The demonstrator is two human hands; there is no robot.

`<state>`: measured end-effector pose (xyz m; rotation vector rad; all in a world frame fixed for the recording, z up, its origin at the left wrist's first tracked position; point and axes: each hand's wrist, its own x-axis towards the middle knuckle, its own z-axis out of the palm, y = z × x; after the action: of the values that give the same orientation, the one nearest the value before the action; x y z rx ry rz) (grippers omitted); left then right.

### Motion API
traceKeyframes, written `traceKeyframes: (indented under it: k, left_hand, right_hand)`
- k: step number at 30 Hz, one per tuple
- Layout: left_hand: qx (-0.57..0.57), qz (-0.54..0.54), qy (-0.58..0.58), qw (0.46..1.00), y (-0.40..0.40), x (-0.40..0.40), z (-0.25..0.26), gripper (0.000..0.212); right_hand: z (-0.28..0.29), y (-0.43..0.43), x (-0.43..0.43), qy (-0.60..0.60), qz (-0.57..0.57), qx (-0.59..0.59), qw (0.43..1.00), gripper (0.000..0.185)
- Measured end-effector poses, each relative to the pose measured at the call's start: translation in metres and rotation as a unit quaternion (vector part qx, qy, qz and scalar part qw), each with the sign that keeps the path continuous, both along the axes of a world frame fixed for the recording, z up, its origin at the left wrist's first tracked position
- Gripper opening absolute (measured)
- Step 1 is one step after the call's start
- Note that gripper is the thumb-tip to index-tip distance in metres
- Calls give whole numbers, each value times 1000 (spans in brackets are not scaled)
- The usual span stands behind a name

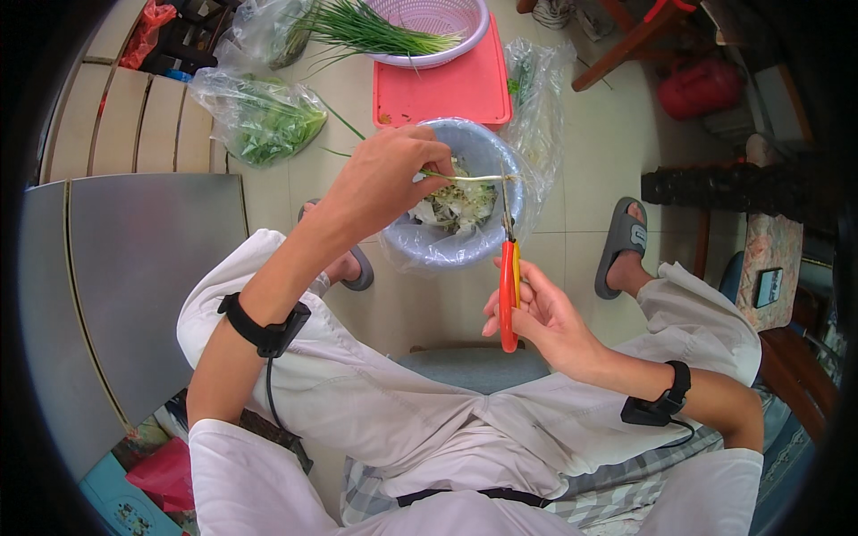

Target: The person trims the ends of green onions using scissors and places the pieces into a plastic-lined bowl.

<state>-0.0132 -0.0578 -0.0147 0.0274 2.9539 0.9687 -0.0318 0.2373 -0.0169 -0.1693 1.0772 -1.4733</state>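
Note:
My left hand (395, 174) pinches a single green onion (477, 178) between thumb and fingers. Its white stem points right and its green leaves trail out behind my wrist to the upper left. In my right hand (543, 311) is a pair of scissors (509, 288) with red and yellow handles. The blades point away from me and meet the stem close to its root end; whether they are fully closed is hard to tell. Below both lies a bluish plastic-lined bin (429, 244) holding pale vegetable trimmings (462, 204).
Beyond the bin, a lilac colander (462, 20) with a bunch of green onions (382, 33) rests on a red plastic lid (439, 94). Clear bags of leafy greens (271, 124) lie left. A clear bag (543, 107) lies right. A phone (769, 288) sits at far right.

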Motion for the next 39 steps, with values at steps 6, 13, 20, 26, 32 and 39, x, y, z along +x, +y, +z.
traceKeyframes:
  k: [6,13,20,26,32,39]
  left_hand:
    - [-7,-3,-9,1000,0,0,0,9]
    - [-18,-11,-5,1000,-1,0,-1,11]
    - [-45,-13,-27,999,-2,2,-4,11]
    - [-59,3,-32,998,-4,3,-5,12]
    - [-69,8,-27,997,-6,4,-7,11]
    - [-78,8,-15,997,-7,4,-8,9]
  right_hand:
    - [2,-1,-1,23,22,13,999,58]
    - [6,-1,-2,2,25,21,999,44]
    - [1,1,-3,-31,54,48,997,41]
    - [-13,3,0,-166,5,76,983,44]
    - [-21,7,-2,-200,-9,129,971,46]
    - [-18,6,1,-179,49,132,974,50]
